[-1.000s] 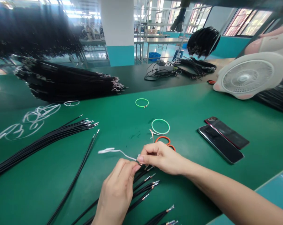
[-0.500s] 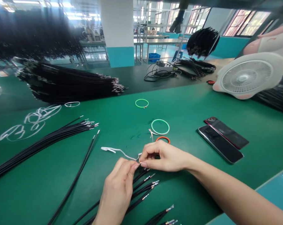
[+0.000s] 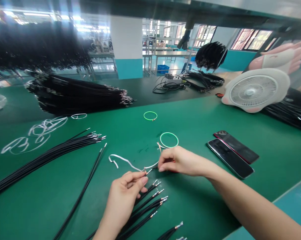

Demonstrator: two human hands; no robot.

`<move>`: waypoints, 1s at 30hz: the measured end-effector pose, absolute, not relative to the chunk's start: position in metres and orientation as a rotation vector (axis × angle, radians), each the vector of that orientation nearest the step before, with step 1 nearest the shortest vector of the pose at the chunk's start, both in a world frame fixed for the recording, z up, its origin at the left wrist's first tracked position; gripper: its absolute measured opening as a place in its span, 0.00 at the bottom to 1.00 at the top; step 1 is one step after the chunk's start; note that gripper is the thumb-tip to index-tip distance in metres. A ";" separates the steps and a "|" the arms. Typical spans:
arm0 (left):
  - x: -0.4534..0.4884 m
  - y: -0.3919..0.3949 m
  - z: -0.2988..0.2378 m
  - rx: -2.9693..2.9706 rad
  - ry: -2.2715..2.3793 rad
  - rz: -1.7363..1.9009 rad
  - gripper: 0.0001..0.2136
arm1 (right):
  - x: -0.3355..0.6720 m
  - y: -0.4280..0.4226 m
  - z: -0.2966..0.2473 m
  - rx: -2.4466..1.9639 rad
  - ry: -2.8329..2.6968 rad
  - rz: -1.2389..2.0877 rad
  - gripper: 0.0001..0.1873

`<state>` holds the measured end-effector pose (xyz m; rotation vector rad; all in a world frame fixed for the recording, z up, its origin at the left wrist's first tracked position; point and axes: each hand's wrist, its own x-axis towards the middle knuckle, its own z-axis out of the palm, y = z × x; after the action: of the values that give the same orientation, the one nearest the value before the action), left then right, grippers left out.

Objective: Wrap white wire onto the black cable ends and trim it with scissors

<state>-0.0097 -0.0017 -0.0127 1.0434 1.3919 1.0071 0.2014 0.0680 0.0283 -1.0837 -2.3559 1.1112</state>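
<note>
two hands over the green table (image 3: 195, 120): the left hand (image 3: 125, 191) pinches a wire (image 3: 149, 172) just behind its tip, seemingly to leave that end free, while a white strip (image 3: 127, 160) runs past those fingertips toward the right hand (image 3: 176, 162), fingers curled, closed on it or not, can't tell. below, more wires (image 3: 147, 200) point rightward, likely for easy reach, phones (image 3: 230, 156) well aside.

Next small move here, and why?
Probably bring the right hand slightly closer to the metal-tipped cable end while the left hand steadies it: the left hand pinches just behind that tip, the white strip runs past it toward the right hand, and a gap separates the hands.
</note>
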 end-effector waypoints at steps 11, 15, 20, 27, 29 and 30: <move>-0.006 0.001 -0.012 0.986 1.323 1.031 0.12 | 0.240 0.071 0.039 -1.174 -2.649 1.065 0.26; -0.006 0.001 -0.011 0.991 1.327 1.015 0.13 | 0.244 0.064 0.052 -1.013 -2.789 1.129 0.29; -0.008 0.004 -0.008 1.008 1.330 0.884 0.14 | 0.233 0.063 0.054 -0.929 -2.771 1.025 0.17; -0.011 0.005 -0.010 1.027 1.317 0.776 0.15 | 0.209 0.063 0.049 -0.883 -3.046 0.365 0.13; -0.012 0.005 -0.011 1.037 1.310 0.749 0.15 | 0.208 0.065 0.046 -0.838 -3.092 0.222 0.10; -0.012 0.006 -0.012 1.041 1.306 0.736 0.15 | 0.207 0.066 0.045 -0.814 -3.106 0.184 0.08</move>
<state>-0.0121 0.0057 -0.0116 1.0414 1.3061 0.7359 0.2075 0.0660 0.0448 -0.8141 -3.1056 0.1836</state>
